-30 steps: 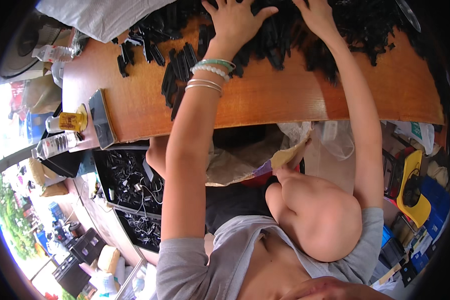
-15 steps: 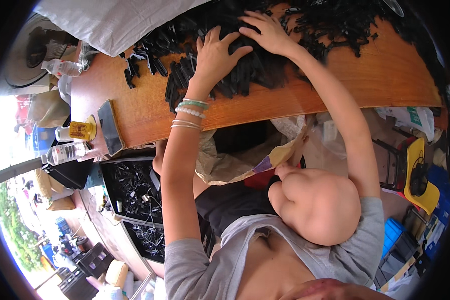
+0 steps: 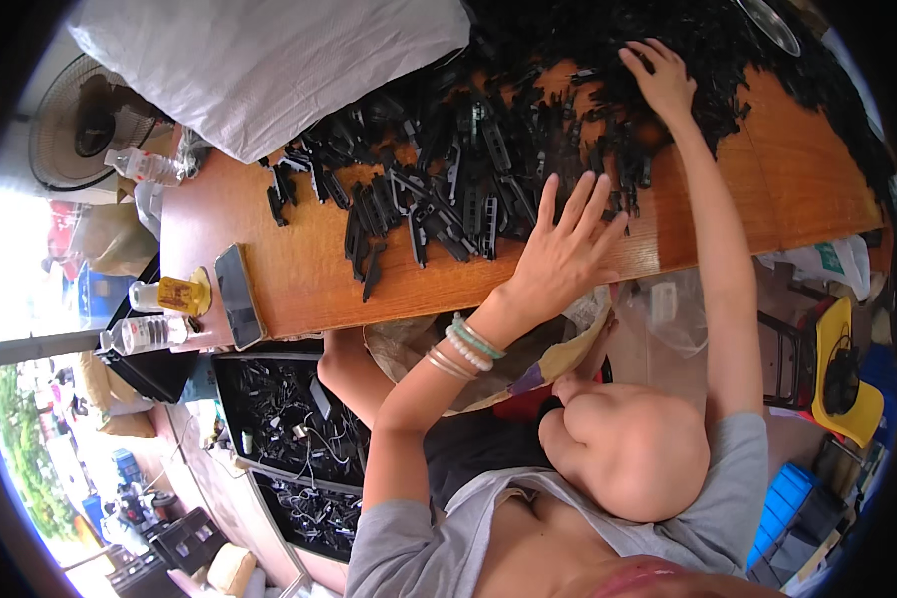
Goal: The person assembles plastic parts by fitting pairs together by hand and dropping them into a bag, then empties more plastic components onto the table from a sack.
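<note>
Long black plastic parts point(image 3: 483, 140) lie heaped on the wooden table, with smaller black pieces point(image 3: 613, 110) scattered to their right. My left hand point(image 3: 565, 237) is over the table's near edge, palm down and fingers spread, holding nothing that shows. Farther off to the right, my right hand point(image 3: 662, 88) rests among the small black pieces. Its fingers are stretched and a little bent, thumb apart, and nothing is visibly gripped. Whatever lies under its fingertips is hidden. Below the left hand, between my legs, an open-mouthed sack point(image 3: 586, 341) hangs under the table edge.
A large white sack point(image 3: 269, 70) covers the table's far left. A phone point(image 3: 239, 297), a yellow cup point(image 3: 184, 294) and a clear bottle point(image 3: 145, 334) are on the left side. Black trays point(image 3: 269, 463) of parts and cables stand lower left. A yellow chair point(image 3: 835, 369) is at the right.
My left hand has drawn back from the heap to the table's near edge. My right hand has moved right, onto the small pieces. The whole view has shifted slightly.
</note>
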A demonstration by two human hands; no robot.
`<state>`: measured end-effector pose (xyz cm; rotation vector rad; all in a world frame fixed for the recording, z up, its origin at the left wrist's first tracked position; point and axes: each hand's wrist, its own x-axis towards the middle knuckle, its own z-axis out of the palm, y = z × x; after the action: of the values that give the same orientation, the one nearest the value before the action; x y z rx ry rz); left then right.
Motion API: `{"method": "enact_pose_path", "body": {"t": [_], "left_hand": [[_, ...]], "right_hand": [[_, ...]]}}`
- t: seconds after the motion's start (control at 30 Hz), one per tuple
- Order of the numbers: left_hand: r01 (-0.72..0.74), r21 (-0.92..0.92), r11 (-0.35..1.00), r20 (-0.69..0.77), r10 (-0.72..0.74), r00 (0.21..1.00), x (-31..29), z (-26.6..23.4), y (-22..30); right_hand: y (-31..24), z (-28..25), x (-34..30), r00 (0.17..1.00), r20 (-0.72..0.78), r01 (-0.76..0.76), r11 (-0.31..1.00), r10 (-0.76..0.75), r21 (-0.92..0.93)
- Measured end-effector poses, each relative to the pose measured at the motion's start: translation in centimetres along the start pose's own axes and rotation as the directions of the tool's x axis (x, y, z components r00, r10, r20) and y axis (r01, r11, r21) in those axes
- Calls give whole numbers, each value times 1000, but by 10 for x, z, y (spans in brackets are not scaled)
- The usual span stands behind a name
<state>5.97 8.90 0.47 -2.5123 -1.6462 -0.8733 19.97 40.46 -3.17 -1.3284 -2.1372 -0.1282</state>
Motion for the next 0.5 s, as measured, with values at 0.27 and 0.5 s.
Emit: {"method": "enact_pose_path", "body": {"t": [0.27,0.5], "left_hand": [[106,115,988,-67,-99,993,10,35,-17],[86,97,992,-158,-70,985,-4,30,-16]], "right_hand": [[-110,-19,-60,984,12,174,978,-177,119],[-119,-26,-62,950,115,254,935,-289,248]]}}
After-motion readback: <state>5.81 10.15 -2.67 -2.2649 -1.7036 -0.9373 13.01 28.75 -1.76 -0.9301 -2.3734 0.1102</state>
